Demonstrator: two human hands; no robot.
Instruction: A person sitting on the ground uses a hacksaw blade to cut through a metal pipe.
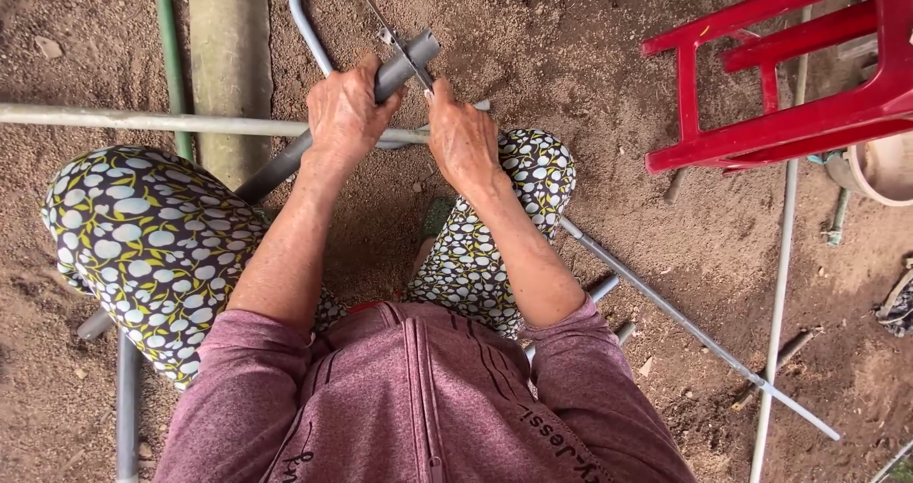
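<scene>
Nearest the camera, a mauve zip jacket [418, 397] and patterned trousers [152, 245] show the person crouched low over the dirt floor [571, 93], knees spread to either side of the grey pipe [404, 67], seemingly to brace the work between them. Both forearms reach forward and converge on that pipe. The left hand [347, 112] is clenched around the grey pipe, knuckles up, pinning it where it crosses a long thin metal rod [143, 121] lying across the floor. Just right of the pipe, the right hand [463, 141] has its grip closed on the handle end of a hacksaw [314, 17], whose blade rests across the pipe's far end, its frame arching away beyond. Well right of the pipe stands a red plastic stool [799, 74].
</scene>
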